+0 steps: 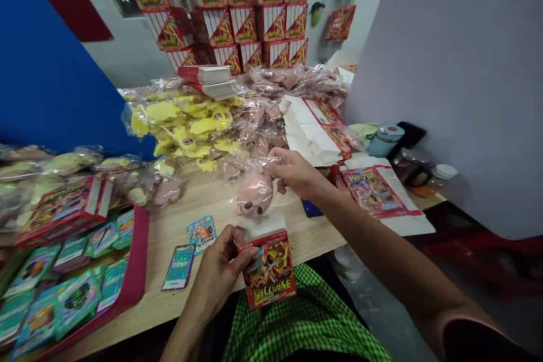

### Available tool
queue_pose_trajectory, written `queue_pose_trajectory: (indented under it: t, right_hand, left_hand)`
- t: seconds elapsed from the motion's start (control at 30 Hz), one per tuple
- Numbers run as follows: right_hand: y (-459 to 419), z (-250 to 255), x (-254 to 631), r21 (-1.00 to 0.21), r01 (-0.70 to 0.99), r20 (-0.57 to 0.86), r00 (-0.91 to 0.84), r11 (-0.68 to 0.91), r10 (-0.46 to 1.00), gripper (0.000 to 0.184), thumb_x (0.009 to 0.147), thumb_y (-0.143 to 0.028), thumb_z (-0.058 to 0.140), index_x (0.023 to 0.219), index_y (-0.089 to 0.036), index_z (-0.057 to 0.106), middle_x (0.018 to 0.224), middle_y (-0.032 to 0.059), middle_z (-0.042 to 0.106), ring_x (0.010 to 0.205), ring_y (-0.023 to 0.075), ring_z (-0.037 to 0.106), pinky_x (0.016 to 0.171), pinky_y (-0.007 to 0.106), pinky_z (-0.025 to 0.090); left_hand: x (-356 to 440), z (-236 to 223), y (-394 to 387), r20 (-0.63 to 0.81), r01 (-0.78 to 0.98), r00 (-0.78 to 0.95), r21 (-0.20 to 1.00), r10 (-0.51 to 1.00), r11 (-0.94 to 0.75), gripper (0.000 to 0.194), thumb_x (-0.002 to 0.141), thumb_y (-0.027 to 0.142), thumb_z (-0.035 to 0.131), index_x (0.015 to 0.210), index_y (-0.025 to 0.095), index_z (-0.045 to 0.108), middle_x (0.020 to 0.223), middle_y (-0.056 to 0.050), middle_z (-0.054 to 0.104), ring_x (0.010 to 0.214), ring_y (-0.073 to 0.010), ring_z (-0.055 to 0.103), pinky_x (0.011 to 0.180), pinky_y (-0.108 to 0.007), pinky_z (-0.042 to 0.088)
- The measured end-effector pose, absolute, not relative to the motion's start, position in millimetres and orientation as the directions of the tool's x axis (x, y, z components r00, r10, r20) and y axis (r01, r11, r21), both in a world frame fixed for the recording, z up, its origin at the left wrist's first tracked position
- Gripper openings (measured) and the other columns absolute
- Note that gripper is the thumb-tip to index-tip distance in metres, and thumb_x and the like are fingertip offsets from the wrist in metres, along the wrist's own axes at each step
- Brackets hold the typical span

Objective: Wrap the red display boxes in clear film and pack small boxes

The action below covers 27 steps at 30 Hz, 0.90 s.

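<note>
My left hand is closed on a small red cardboard box with cartoon figures, held at the table's front edge. Its white top flap stands up, raised. Just above it, my right hand pinches the clear plastic wrapping of a pink toy with black eyes. The toy hangs over the box, apart from the cardboard as far as I can see. Two cards lie on the table left of my left hand: a teal card and a blue card.
A pink-rimmed tray of cards stands at left, with a red box. Bagged yellow toys and pink toys cover the back. Flat cartons, a blue cup and a jar are at right. Boxes rise behind.
</note>
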State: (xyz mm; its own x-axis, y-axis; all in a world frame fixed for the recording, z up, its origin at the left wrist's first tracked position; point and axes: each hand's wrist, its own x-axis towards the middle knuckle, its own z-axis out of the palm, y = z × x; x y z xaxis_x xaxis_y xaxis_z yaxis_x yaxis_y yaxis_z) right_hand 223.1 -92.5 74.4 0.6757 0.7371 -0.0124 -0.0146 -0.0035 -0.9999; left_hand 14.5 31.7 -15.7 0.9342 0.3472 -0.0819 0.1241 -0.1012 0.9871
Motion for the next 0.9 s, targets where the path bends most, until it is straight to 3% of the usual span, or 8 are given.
queue_pose_trajectory:
  t: [0.13,0.37,0.5,0.6,0.7,0.8,0.9]
  right_hand:
    - [-116,79,212,-0.961,0.274,0.149,0.647,-0.045,0.748,0.015,0.085,-0.014,0.058,0.081,-0.021,0.045,0.057,-0.0100,0.046,0.041,0.0085,0.046,0.035,0.016,0.038]
    - [-128,81,197,-0.770,0.611,0.245,0.549,-0.183,0.799,0.020,0.079,-0.003,0.052,0.079,-0.021,0.043,0.059,-0.0089,0.043,0.050,0.0086,0.042,0.048,0.020,0.029]
    - [-127,59,175,-0.661,0.713,0.146,0.429,-0.235,0.891,0.021,0.079,-0.003,0.056,0.081,-0.020,0.045,0.064,-0.0059,0.048,0.057,0.0109,0.042,0.053,0.024,0.026]
    - [-136,41,158,-0.658,0.720,-0.003,0.289,-0.220,0.957,0.014,0.087,-0.014,0.060,0.097,-0.019,0.051,0.074,-0.0018,0.058,0.061,0.0136,0.049,0.056,0.026,0.031]
    - [-142,32,152,-0.674,0.722,0.087,0.290,-0.158,0.953,0.018,0.091,-0.020,0.060,0.108,-0.018,0.053,0.095,0.0066,0.066,0.077,0.0179,0.058,0.068,0.029,0.043]
    - [-141,32,148,-0.575,0.809,0.128,0.236,-0.122,0.963,0.007,0.095,-0.016,0.053,0.095,-0.018,0.059,0.092,0.0072,0.065,0.082,0.0205,0.058,0.076,0.034,0.047]
    - [-143,34,139,-0.362,0.927,-0.040,0.088,-0.096,0.995,0.022,0.096,-0.017,0.056,0.076,-0.019,0.064,0.093,0.0107,0.064,0.090,0.0270,0.058,0.084,0.044,0.048]
  left_hand:
    - [12,-7,36,-0.092,0.115,0.938,0.992,0.334,-0.049,0.039,0.077,0.044,0.081,0.076,0.021,0.050,0.070,0.005,0.054,0.064,-0.0119,0.053,0.060,-0.022,0.046]
    - [3,2,21,-0.242,0.209,0.953,0.960,0.180,0.186,0.053,0.070,0.034,0.089,0.088,0.024,0.041,0.074,0.006,0.061,0.066,-0.0123,0.060,0.060,-0.022,0.048]
    - [-8,-6,17,-0.270,0.217,0.953,0.924,0.135,0.314,0.060,0.069,0.030,0.091,0.098,0.025,0.039,0.082,0.003,0.069,0.073,-0.0156,0.068,0.067,-0.025,0.053]
    - [-17,-14,18,-0.278,0.204,0.949,0.901,0.148,0.383,0.069,0.067,0.027,0.093,0.112,0.025,0.041,0.095,-0.002,0.074,0.084,-0.0182,0.072,0.077,-0.029,0.055]
    - [-24,-19,20,-0.279,0.183,0.943,0.889,0.181,0.419,0.075,0.067,0.027,0.093,0.121,0.024,0.042,0.100,-0.004,0.075,0.089,-0.0189,0.073,0.083,-0.030,0.055]
    - [-29,-20,23,-0.292,0.198,0.943,0.880,0.162,0.432,0.078,0.068,0.028,0.093,0.127,0.024,0.042,0.099,-0.004,0.074,0.089,-0.0197,0.072,0.081,-0.031,0.055]
    - [-33,-21,24,-0.284,0.198,0.948,0.881,0.145,0.430,0.078,0.069,0.027,0.092,0.131,0.024,0.043,0.102,-0.005,0.073,0.093,-0.0214,0.072,0.082,-0.032,0.055]
